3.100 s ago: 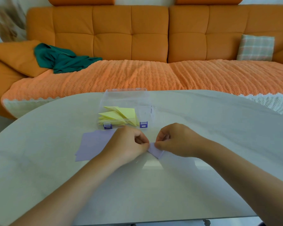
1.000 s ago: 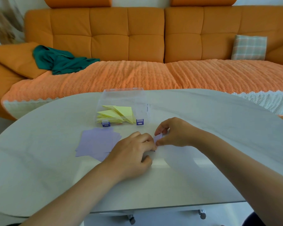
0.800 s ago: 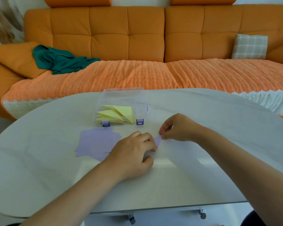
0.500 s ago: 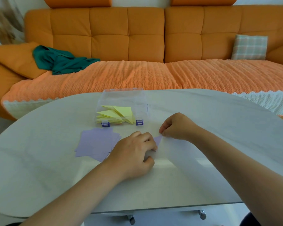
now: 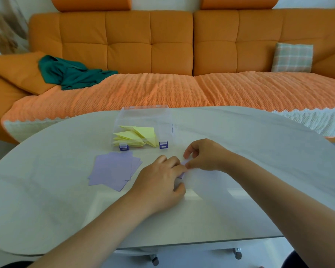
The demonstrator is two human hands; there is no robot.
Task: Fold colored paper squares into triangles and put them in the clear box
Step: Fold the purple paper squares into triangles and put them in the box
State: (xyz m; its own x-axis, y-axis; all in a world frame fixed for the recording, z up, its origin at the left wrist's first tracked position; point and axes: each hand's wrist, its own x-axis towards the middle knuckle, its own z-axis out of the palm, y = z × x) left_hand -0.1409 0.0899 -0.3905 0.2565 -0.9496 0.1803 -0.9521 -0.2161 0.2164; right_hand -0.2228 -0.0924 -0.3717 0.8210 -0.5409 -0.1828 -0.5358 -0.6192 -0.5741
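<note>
Hands meet over a small lilac paper piece (image 5: 183, 165) on the pale tabletop (image 5: 259, 151): the left hand (image 5: 159, 182) presses it flat, the right hand (image 5: 205, 155) pinches its upper corner. Lilac squares (image 5: 114, 171) lie just left; yellow triangles (image 5: 137, 135) fill the clear box (image 5: 145, 117) beyond.

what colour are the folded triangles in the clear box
Pale yellow folded triangles, seen in the head view.

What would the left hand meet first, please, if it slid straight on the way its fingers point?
Probably the right hand: the left hand points up and right, its fingertips already touching the small purple paper between them.
</note>
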